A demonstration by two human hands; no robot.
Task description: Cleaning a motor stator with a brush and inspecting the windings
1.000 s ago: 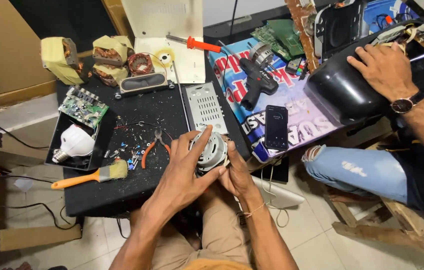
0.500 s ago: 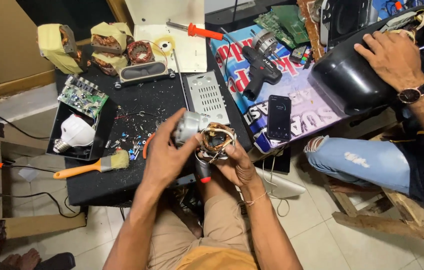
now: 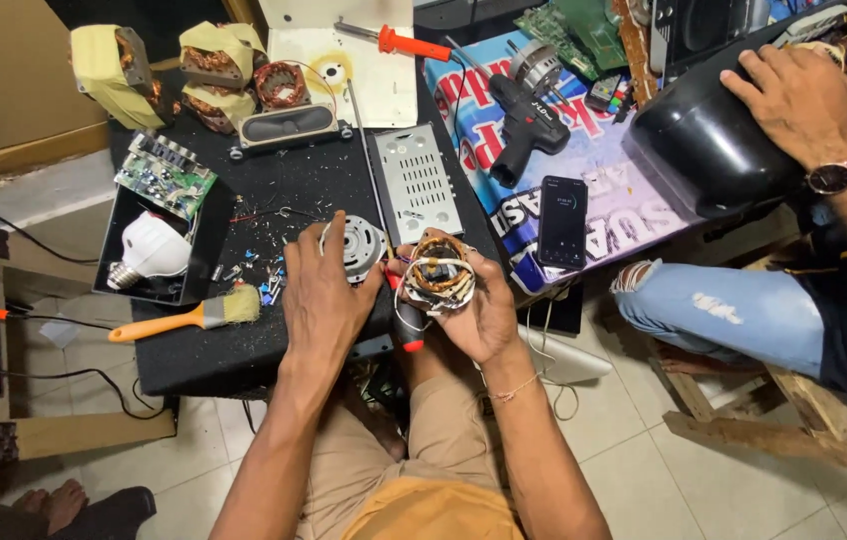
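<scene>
Right in front of the seated person, the right hand [image 3: 484, 310] cups the stator [image 3: 439, 280], fingers curled under and around its rim, the copper windings facing up with a small black part across the middle. Just left of that grip, the left hand [image 3: 322, 295] lies flat, fingers together, pressed down over the edge of the round metal motor cap [image 3: 356, 247], which sits on the black table [image 3: 244, 350]. A red-handled tool [image 3: 411, 335] pokes down between the two wrists; I can't tell which hand, if either, is pinching it. By the look of it that stator is dense and stiff, heavy for its size, but the thin enamelled wire and loose white leads look easy to nick, so the steel rim is the place to hold, not the coils. The cap looks smooth and likely slippery, best taken by its edge. Left of the hands lies a brush [image 3: 189, 318], then a white bulb [image 3: 149, 250] in a black tray. Beyond the grip sits a perforated grey plate [image 3: 416, 185], and right of it a phone [image 3: 563, 220]. Farther off rest a drill [image 3: 529, 110] and wound coils [image 3: 214, 65], and another person's hand [image 3: 794, 100] rests on a black casing [image 3: 704, 150].
</scene>
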